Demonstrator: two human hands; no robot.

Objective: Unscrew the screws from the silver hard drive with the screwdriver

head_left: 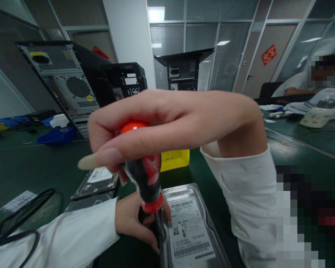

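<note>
My right hand [167, 123] is wrapped round the top of a red and black screwdriver [146, 178], which stands upright over the left edge of a silver hard drive [192, 223] lying label up on the green table. My left hand [134, 221] is curled at the screwdriver's lower end and rests against the drive's left edge. The screwdriver's tip is hidden behind my left fingers. White sleeves cover both arms.
Two more hard drives [97, 182] lie stacked to the left, a yellow box [175, 159] behind. Several open computer cases [69, 82] stand at the back. Black cables [25, 212] lie at left. Another person [318, 78] sits far right.
</note>
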